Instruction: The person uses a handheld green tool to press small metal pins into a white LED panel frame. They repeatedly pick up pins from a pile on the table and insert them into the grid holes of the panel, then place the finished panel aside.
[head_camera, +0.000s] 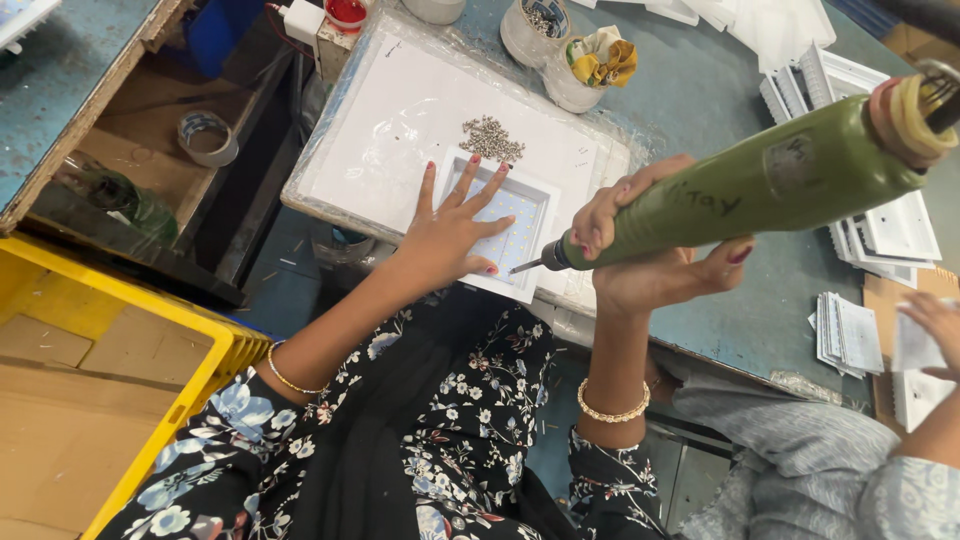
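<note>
Head view. Left hand (452, 232) lies flat, fingers spread, palm down on a small square white panel (512, 232) with rows of tiny dots, pinning it to a larger white board wrapped in clear film (400, 120). Right hand (650, 262) is closed around the body of a green powered screwdriver (740, 195), which is held tilted, bit end lower left, cord end upper right. The bit tip (522, 267) sits at the panel's right-hand edge, just beside the left hand's little finger; whether it touches cannot be told. A loose heap of small metal screws (491, 138) lies on the board just above the panel, apart from both hands. The board rests on a blue-grey counter (690, 90). Beyond it stand two white tubs, one holding yellow cloth (600, 60). Stacks of white frames (890, 225) lie to the right. A yellow crate (150, 330) sits low at left, and a roll of tape (207, 137) on a lower shelf. Another person's hand (935, 325) at far right holds a white piece.
</note>
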